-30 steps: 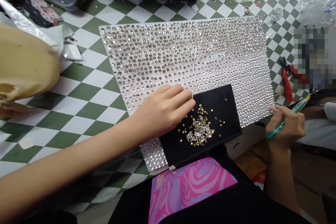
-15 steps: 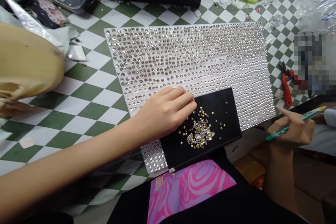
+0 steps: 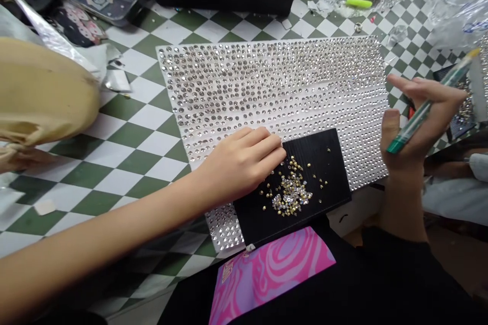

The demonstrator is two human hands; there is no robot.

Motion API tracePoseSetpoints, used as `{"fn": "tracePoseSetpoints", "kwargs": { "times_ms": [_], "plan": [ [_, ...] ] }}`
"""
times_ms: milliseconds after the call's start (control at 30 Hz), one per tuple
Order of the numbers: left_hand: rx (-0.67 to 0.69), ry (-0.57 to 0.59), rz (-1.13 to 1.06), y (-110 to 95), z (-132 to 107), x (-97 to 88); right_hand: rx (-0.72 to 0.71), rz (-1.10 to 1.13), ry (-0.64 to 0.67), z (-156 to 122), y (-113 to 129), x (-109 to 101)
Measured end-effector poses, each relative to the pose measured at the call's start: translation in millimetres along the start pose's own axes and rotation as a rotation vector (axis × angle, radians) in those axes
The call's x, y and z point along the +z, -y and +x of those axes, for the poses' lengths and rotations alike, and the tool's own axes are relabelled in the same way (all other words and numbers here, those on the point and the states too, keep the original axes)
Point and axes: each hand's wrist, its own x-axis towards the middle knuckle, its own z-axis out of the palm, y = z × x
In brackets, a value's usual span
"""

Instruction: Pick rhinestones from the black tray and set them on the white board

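Honestly, go light with the left hand, fingers together over the far-left corner of the black board, so loose rhinestones mid-board don't skitter, and steady the pen tucked in the right hand, thumb and forefinger spread.

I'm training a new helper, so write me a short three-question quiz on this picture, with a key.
1. True or false: the left hand holds the green pen.
2. The flat board under the loose gems is: (a) red, (b) black, (c) white.
3. What covers the white sheet beside the left hand?

Key:
1. False; the right hand holds the green pen.
2. b.
3. Rows of shiny stones.
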Motion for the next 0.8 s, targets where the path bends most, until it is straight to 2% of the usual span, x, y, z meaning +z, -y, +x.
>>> {"fn": "tracePoseSetpoints", "kwargs": {
  "times_ms": [100, 233, 500, 633, 800],
  "plan": [
    [-0.003, -0.005, -0.001, 0, 1, 0.3, -0.141, 0.011, 0.053, 6, 6, 6],
    [-0.003, -0.012, 0.004, 0, 0, 0.8, -0.164, -0.057, 0.097, 9, 9, 14],
    [-0.010, -0.013, -0.009, 0, -2, 1.2, -0.138, -0.084, 0.049, 5, 1, 24],
    [-0.014, -0.013, -0.012, 0, -2, 2.0, -0.113, -0.107, 0.082, 4, -3, 26],
    [-0.011, -0.017, -0.012, 0, -1, 2.3, -0.119, -0.049, 0.037, 2, -6, 30]
  ]
}}
